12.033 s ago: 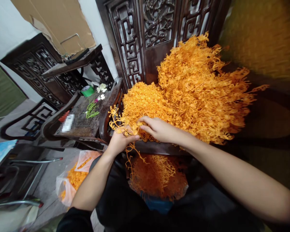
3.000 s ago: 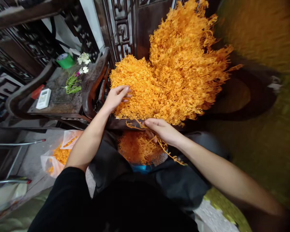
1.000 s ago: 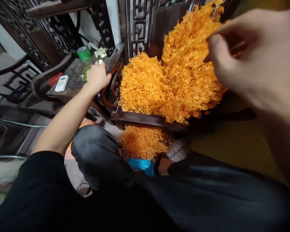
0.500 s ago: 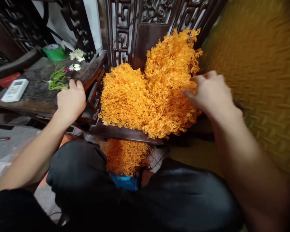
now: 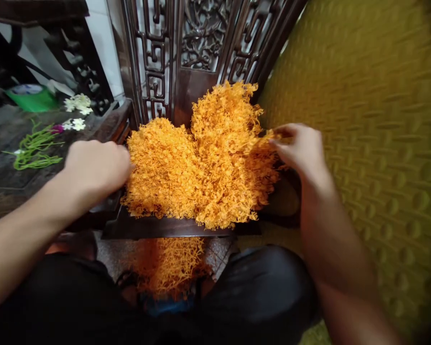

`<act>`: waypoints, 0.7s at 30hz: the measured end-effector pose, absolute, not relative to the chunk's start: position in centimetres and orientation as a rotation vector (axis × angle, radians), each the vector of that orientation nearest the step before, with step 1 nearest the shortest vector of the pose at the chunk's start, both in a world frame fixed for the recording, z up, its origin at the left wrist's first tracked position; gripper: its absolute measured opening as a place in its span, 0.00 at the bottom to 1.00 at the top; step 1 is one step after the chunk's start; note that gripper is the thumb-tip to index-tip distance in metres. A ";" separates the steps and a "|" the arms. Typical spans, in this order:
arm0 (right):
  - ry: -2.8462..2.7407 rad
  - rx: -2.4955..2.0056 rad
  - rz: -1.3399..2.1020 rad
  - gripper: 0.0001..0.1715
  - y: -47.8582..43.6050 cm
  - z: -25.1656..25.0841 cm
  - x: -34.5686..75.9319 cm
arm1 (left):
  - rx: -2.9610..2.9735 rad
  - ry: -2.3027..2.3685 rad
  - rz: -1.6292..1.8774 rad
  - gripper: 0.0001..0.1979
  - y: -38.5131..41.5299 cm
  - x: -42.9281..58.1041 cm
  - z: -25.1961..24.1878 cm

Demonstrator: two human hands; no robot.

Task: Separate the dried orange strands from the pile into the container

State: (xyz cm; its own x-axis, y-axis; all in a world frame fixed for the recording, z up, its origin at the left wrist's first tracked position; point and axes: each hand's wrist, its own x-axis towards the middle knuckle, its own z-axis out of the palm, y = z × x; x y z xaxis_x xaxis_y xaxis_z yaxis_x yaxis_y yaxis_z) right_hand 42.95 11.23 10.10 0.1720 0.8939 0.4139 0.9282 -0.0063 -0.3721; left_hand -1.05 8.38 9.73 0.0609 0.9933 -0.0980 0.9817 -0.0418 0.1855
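Heaped mound of orange stringy sprigs (image 5: 204, 163) betw. both hands: L hand (image 5: 95, 167) loosely curled, touching its left edge; R hand (image 5: 301, 148) pinching right-edge strands.

Orange sprigs (image 5: 204, 158) heaped on the seat (image 5: 158, 229)

Frizzy, branching stems in two mounds, the right one taller, leaning on the carved back and overhanging the seat's front edge.

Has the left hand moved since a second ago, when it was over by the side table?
Yes. The left hand has come off the side table and moved right, now touching the left edge of the orange pile.
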 end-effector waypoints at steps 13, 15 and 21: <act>-1.645 -1.980 0.119 0.14 21.8 8.7 41.6 | 2.635 1.525 0.592 0.46 16.7 24.0 7.7; -1.643 -1.970 0.052 0.17 21.2 9.5 41.6 | 2.496 1.610 0.558 0.54 19.2 26.7 6.0; -1.528 -1.916 -0.169 0.22 18.5 11.8 40.9 | 2.344 1.715 0.517 0.58 22.9 29.0 1.7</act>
